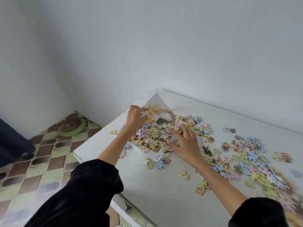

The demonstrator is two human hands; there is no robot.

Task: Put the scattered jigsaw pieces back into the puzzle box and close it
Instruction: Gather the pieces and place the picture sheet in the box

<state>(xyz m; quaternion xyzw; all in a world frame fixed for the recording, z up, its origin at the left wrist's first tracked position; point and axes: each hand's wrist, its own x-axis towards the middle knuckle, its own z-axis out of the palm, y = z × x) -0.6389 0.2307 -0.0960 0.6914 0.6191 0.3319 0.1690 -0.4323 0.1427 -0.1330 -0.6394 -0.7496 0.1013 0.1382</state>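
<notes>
Dozens of jigsaw pieces (152, 135) heap over the open box (159, 102) at the eleven o'clock corner of the table (164, 194) — more trail toward four. Left hand (136, 119) pinches a few; right hand (184, 142) lies spread on the pile. Light, slidy card — best scooped by handfuls.

Black left sleeve (91, 185), black right sleeve (259, 212), cuffs bunched mid-forearm

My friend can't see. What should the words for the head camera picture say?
Two hands gather colourful jigsaw pieces heaped over an open puzzle box on a white table. The left hand pinches some; the right hand rests spread on the heap.
</notes>
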